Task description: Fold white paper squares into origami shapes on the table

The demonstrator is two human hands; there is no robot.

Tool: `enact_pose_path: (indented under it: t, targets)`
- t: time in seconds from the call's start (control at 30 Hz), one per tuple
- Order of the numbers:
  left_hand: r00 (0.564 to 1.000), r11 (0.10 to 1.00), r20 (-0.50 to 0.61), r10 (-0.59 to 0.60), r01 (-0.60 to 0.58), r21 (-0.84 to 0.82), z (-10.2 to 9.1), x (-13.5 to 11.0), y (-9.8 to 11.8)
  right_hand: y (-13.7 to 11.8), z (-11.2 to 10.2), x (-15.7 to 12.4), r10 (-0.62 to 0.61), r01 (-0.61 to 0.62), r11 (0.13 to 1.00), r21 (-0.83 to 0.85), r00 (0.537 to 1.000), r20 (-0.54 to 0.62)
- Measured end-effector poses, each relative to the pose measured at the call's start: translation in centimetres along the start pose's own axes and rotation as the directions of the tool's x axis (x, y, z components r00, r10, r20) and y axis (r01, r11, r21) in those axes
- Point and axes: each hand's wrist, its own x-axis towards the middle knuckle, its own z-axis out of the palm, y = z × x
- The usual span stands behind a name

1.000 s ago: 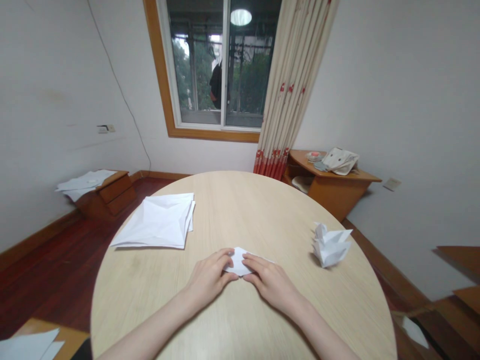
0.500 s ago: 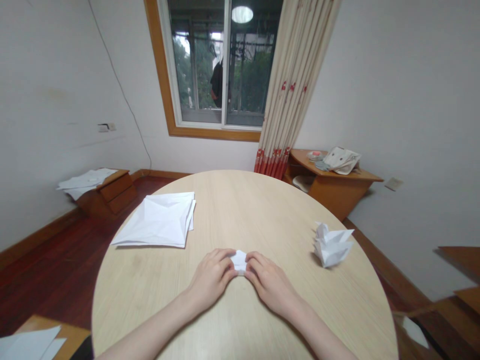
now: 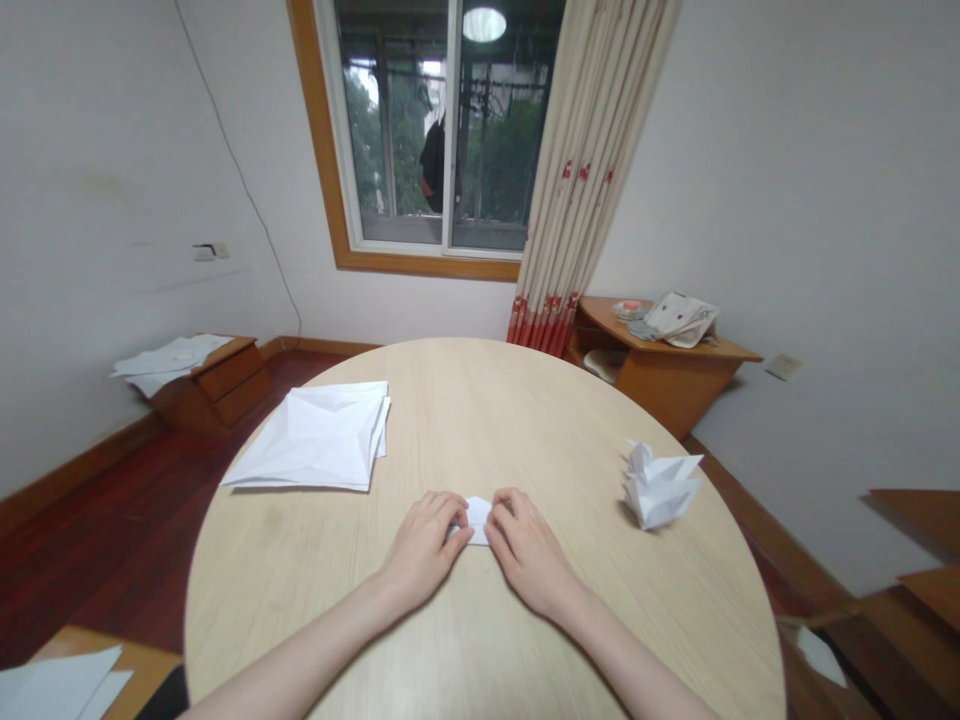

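A small folded piece of white paper (image 3: 477,518) lies on the round wooden table (image 3: 480,420), near its front middle. My left hand (image 3: 421,545) and my right hand (image 3: 528,552) rest on the table on either side of it. Both hands have curled fingers pressed onto the paper, which shows only as a small patch between the fingertips.
A stack of creased white sheets (image 3: 315,438) lies on the table's left side. A folded white paper figure (image 3: 660,488) stands at the right. Low wooden cabinets sit on the floor at left (image 3: 210,375) and right (image 3: 660,365), and a curtain (image 3: 585,170) hangs by the window.
The paper has been folded smaller under my fingers; its right flap no longer shows. Both hands have drawn closer together over it.
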Motion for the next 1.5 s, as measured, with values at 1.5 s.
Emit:
enact_pose_path:
  t: [1.5]
  targets:
    - [0.965,0.996,0.246,-0.087,0.081,0.036,-1.9,2.3,-2.0,2.7,-1.3,2.2,0.11,-0.132,0.988,0.077,0.963,0.247]
